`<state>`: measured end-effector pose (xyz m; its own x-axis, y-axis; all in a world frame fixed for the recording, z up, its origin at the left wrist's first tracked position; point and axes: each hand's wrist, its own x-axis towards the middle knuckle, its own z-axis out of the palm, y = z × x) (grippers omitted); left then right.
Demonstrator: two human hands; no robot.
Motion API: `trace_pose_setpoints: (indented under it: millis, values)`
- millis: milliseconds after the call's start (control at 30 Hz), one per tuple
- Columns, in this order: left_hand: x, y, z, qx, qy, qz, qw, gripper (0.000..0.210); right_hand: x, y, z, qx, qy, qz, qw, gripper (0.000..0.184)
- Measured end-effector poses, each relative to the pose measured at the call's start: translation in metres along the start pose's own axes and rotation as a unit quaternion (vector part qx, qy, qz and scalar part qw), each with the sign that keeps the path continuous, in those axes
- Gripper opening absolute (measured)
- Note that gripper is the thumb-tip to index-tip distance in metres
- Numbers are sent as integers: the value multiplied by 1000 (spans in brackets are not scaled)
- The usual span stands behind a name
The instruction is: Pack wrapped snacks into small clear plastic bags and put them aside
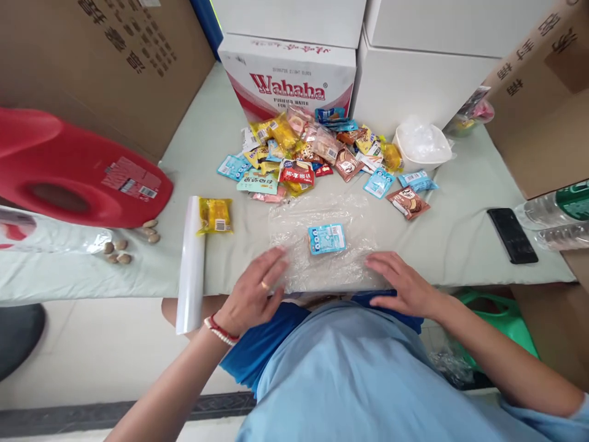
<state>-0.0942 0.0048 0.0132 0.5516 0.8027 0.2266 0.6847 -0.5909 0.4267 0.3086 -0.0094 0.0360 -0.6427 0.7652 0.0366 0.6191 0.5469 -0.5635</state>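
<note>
Handling the crinkled, clear plastic film [322, 270] well probably calls for light, even fingertips along both sides, without jolting the small, light-blue rectangular packet [327, 239]. That packet lies on it, slightly farther than and between the empty, loosely open left hand [257, 285] and empty, wide right hand [402, 285].
</note>
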Motion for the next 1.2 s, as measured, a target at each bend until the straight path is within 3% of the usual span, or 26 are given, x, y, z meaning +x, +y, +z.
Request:
trace_pose_setpoints:
  millis: [100, 233, 333, 500, 633, 733, 867, 933, 1033, 1133, 1200]
  values:
    - [-28, -2, 8, -7, -84, 58, 995, 58, -28, 12, 23, -34, -29, -11, 999, 69]
    - [-33, -9, 15, 13, -72, 53, 996, 28, -21, 21, 38, -36, 32, -8, 999, 36]
    - [-19, -10, 7, -53, -62, -3, 997, 19, 0, 23, 24, 24, 37, -24, 999, 23]
    - [16, -15, -27, -176, -88, -138, 971, 33, 35, 23, -21, 80, -11, 3, 997, 34]
    - [51, -26, -46, -178, -71, -166, 967, 40, 65, 28, -49, 77, 11, 42, 996, 37]
    - [75, -40, -42, -158, -42, -186, 969, 39, 85, 39, -57, 86, 28, 69, 993, 36]
    - [97, -59, -23, -79, -25, -209, 974, 36, 105, 57, -50, 78, -4, 123, 989, 35]
    - [100, -63, -19, -47, 9, -223, 974, 35, 111, 63, -45, 42, -23, 152, 987, 31]
    - [91, -48, -28, 34, 138, -272, 952, 38, 118, 65, -44, -82, -55, 198, 975, 24]
    - [70, -4, -38, 141, 305, -253, 907, 31, 128, 62, -52, -188, -39, 208, 959, 28]
    - [60, 32, -33, 146, 349, -173, 909, 31, 143, 60, -57, -195, -11, 179, 964, 32]
